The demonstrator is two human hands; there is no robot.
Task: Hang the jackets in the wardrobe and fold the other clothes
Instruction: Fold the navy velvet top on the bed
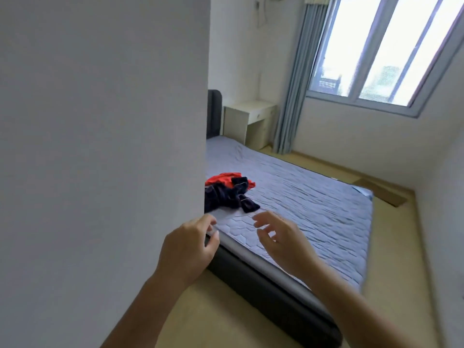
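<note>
A tall white wardrobe door point(105, 146) fills the left half of the view. My left hand point(188, 247) holds its right edge, with the fingertips curled round it at about waist height. My right hand point(281, 239) hovers beside it over the bed's near corner, fingers loosely bent and holding nothing. Beyond the hands, a crumpled dark navy garment point(226, 197) lies on the grey quilted bed point(313, 209). A red garment point(223, 179) lies bunched just behind it and touches it. The door hides the left part of both garments.
The bed has a dark frame point(263, 290) along its near side, standing on pale flooring. A cream bedside table point(248, 121) stands by the headboard. Blue curtains point(293, 101) hang beside a large window point(381, 51). A flat cardboard piece point(384, 194) lies on the floor at the far right.
</note>
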